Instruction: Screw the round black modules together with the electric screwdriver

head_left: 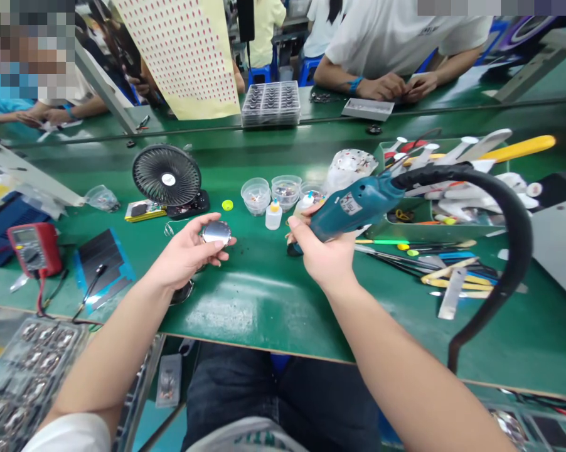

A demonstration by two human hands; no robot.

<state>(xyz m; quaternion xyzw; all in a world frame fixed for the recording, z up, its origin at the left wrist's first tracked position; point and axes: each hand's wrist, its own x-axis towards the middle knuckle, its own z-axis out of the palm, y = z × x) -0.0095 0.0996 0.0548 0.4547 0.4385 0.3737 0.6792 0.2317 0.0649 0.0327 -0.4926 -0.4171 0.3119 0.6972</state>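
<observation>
My left hand (189,251) holds a small round silver metal part (216,231) between thumb and fingers above the green workbench (264,295). My right hand (323,248) is wrapped round the grip of a teal electric screwdriver (358,204), whose tip points down and left toward the bench beside the metal part. A thick black cable (509,251) loops from the tool's rear over the right side of the bench. A second dark round part (183,292) lies under my left wrist.
A small black desk fan (167,175), three clear cups (285,190), a glue bottle (273,215), a red multimeter (34,248), a tool tray (452,188) and loose tweezers (433,267) crowd the bench. Other people sit across it. Trays of parts (24,376) sit lower left.
</observation>
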